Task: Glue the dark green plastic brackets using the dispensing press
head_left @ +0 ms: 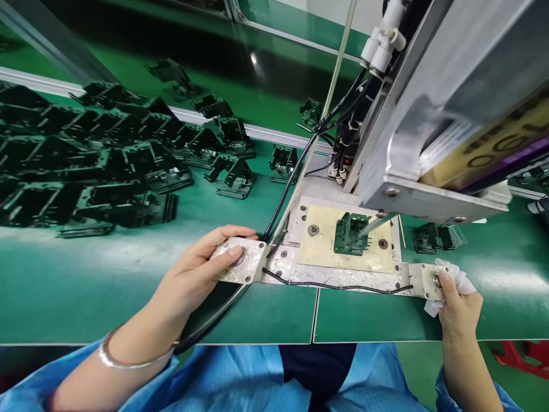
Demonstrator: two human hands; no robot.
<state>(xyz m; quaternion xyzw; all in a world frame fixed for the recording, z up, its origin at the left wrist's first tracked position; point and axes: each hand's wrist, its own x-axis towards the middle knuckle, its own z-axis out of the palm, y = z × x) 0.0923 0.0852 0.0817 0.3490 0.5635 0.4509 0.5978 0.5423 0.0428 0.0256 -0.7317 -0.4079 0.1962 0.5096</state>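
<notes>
My left hand (206,266) is wrapped round the left push-button box (261,257), its thumb lying on the button. On the far side, my right hand (461,306) grips the right push-button box (429,280) with the thumb on that button. A crumpled white tissue (465,281) shows between the right fingers and this box. Between both hands a green circuit-board part (349,243) sits on a cream fixture plate (317,252). A thin metal rod (375,226) from the press reaches down to the part; whether it touches is hard to tell.
The press's metal head (412,189) fills the upper right. Many dark green parts (115,154) crowd the bench's left side, and one housing (435,237) lies right of the fixture. Black cables (295,171) and a clear tube (338,63) run behind. A red stool (523,357) stands below right.
</notes>
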